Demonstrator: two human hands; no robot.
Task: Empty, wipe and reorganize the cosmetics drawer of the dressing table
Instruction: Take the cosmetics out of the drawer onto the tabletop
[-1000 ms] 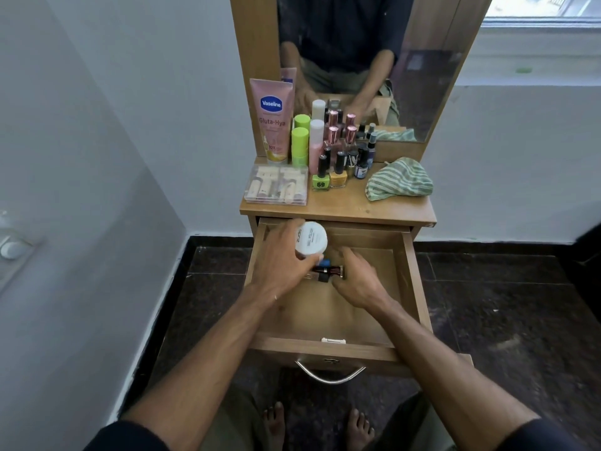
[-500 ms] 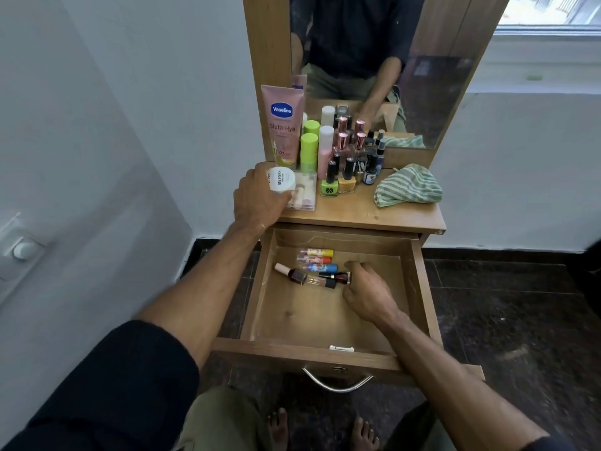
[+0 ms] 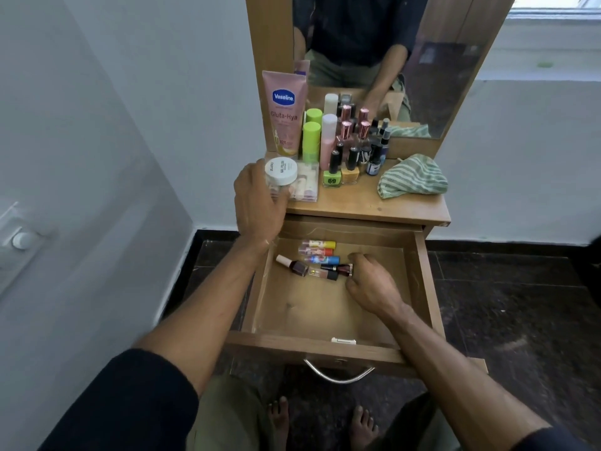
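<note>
The wooden drawer (image 3: 422, 288) of the dressing table is pulled out. At its back lie several small cosmetics: three lip balm tubes (image 3: 317, 250), a dark nail polish bottle (image 3: 294, 265) and a lipstick (image 3: 338, 270). My left hand (image 3: 257, 206) holds a white-lidded jar (image 3: 281, 172) over the tabletop's left front corner, above a clear plastic case (image 3: 305, 187). My right hand (image 3: 370, 281) rests inside the drawer, fingers curled at the lipstick's right end; I cannot tell whether it grips it.
The tabletop (image 3: 374, 206) carries a pink Vaseline tube (image 3: 284, 115), green and pink bottles, several nail polishes (image 3: 341, 170) and a green striped cloth (image 3: 413, 177). A mirror (image 3: 390, 60) stands behind. A wall is close on the left. My bare feet show below the drawer handle (image 3: 338, 375).
My left hand lifted the white-lidded jar out of the drawer and up to the tabletop's left corner. My right hand stayed in the drawer by the small cosmetics.
</note>
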